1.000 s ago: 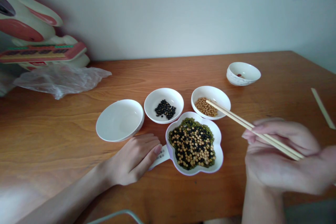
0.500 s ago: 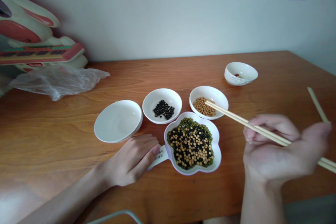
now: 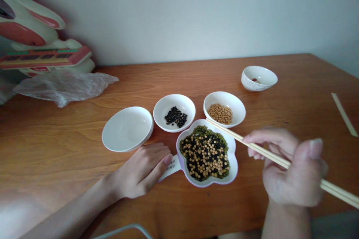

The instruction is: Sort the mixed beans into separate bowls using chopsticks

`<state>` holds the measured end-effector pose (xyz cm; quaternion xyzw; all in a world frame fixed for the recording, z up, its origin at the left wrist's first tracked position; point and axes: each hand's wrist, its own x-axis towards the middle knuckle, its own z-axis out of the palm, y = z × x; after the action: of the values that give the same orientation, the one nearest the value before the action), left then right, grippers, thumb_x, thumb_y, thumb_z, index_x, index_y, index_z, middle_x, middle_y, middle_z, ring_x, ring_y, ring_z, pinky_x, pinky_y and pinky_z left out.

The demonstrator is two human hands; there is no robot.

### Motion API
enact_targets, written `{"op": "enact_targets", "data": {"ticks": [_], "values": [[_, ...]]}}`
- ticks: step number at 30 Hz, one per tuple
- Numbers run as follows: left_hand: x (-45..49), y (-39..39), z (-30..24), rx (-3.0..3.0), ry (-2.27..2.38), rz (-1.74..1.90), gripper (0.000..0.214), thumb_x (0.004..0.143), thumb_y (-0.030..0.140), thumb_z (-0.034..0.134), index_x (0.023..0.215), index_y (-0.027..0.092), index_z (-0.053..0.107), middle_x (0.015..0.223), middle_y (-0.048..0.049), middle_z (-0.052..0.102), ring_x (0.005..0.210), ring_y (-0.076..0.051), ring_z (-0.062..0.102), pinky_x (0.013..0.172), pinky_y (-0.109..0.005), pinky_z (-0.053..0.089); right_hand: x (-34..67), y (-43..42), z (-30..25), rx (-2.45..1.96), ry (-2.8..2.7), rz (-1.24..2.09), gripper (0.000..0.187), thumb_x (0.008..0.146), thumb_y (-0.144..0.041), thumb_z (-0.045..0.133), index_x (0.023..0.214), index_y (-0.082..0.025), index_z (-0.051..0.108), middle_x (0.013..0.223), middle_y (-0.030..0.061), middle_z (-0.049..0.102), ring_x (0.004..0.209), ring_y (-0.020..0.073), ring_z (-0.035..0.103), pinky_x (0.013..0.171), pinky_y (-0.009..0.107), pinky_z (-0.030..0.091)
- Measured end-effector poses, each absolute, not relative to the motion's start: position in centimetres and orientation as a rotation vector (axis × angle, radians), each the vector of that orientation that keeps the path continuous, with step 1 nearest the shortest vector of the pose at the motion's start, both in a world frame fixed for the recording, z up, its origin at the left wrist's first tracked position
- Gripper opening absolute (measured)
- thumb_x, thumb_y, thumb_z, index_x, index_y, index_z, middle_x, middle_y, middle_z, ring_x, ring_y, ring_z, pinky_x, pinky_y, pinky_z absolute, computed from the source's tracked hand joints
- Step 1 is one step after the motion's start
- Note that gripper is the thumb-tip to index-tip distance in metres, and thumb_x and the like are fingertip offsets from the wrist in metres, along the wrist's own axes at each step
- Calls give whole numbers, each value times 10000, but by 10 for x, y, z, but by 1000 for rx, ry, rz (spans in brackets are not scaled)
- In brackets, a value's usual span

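My right hand (image 3: 291, 164) is closed around a pair of wooden chopsticks (image 3: 252, 145). Their tips lie together over the far rim of a flower-shaped dish (image 3: 234, 157); I cannot make out a bean between them. Mixed green, black and tan beans (image 3: 206, 153) fill the dish. My left hand (image 3: 143, 171) is wrapped over the dish's labelled handle (image 3: 171, 167). Just behind the dish, a white bowl (image 3: 238, 110) holds tan soybeans (image 3: 220, 113), and another bowl (image 3: 161, 108) holds black beans (image 3: 176, 117). An empty white bowl (image 3: 123, 129) sits by my left hand.
A small bowl (image 3: 256, 84) with a few reddish bits stands far right. Near the right edge lies a flat pale stick (image 3: 344, 115). Clear plastic (image 3: 67, 86) and a toy keyboard with an animal figure (image 3: 47, 58) occupy the back left, against the wall.
The chopstick tips have moved left and toward me, from the soybean bowl to the flower-shaped dish's far rim. My right hand shifted left with them. My left hand stays on the handle.
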<state>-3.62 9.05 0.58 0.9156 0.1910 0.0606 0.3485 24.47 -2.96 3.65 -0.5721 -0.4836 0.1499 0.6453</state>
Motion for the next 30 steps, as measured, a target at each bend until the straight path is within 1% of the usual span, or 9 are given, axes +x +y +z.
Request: {"op": "enact_targets", "data": {"ticks": [5, 9, 12, 17, 21, 25, 30], "values": [[-36, 91, 5, 2376, 498, 156, 321, 1097, 270, 281, 818, 210, 430, 824, -22, 558, 764, -185, 484, 756, -341, 372, 250, -29, 32, -1373, -1268, 570, 744, 1049, -658, 225, 716, -215, 721, 663, 37, 654, 633, 175, 590, 567, 311, 418], [-37, 90, 6, 2386, 500, 160, 323, 1096, 269, 283, 815, 210, 433, 819, -21, 560, 760, -185, 486, 753, -339, 374, 253, -31, 28, -1410, -1289, 678, 796, 1016, -728, 153, 743, -216, 697, 690, 38, 640, 665, 188, 582, 604, 324, 416], [-37, 89, 7, 2389, 501, 158, 328, 1096, 262, 274, 813, 210, 431, 819, -23, 563, 763, -186, 487, 756, -340, 377, 254, -30, 23, -1428, -1294, 736, 815, 1000, -754, 122, 746, -214, 678, 677, 33, 616, 648, 186, 559, 621, 333, 408], [-37, 90, 7, 2397, 501, 145, 330, 1093, 265, 264, 821, 215, 444, 831, -38, 578, 769, -197, 499, 761, -351, 394, 256, -26, 16, -1452, -1316, 739, 818, 1018, -717, 84, 747, -209, 666, 665, 33, 604, 640, 187, 555, 628, 338, 397], [-36, 91, 7, 2383, 502, 149, 318, 1084, 274, 294, 818, 220, 460, 822, -53, 592, 762, -209, 512, 747, -360, 411, 258, -25, 13, -1464, -1336, 725, 829, 1027, -696, 59, 751, -208, 670, 661, 36, 606, 635, 187, 563, 621, 337, 400], [-36, 90, 8, 2378, 499, 158, 306, 1072, 277, 321, 816, 222, 480, 822, -70, 611, 764, -214, 523, 744, -371, 419, 258, -25, 16, -1482, -1343, 701, 803, 1046, -665, 79, 747, -210, 669, 656, 26, 607, 629, 173, 568, 604, 327, 399], [-37, 90, 6, 2377, 502, 169, 288, 1067, 266, 347, 815, 220, 479, 817, -61, 610, 756, -204, 527, 743, -361, 414, 252, -25, 24, -1477, -1323, 641, 762, 1077, -610, 135, 717, -205, 669, 628, 17, 600, 608, 150, 567, 574, 307, 389]]}}
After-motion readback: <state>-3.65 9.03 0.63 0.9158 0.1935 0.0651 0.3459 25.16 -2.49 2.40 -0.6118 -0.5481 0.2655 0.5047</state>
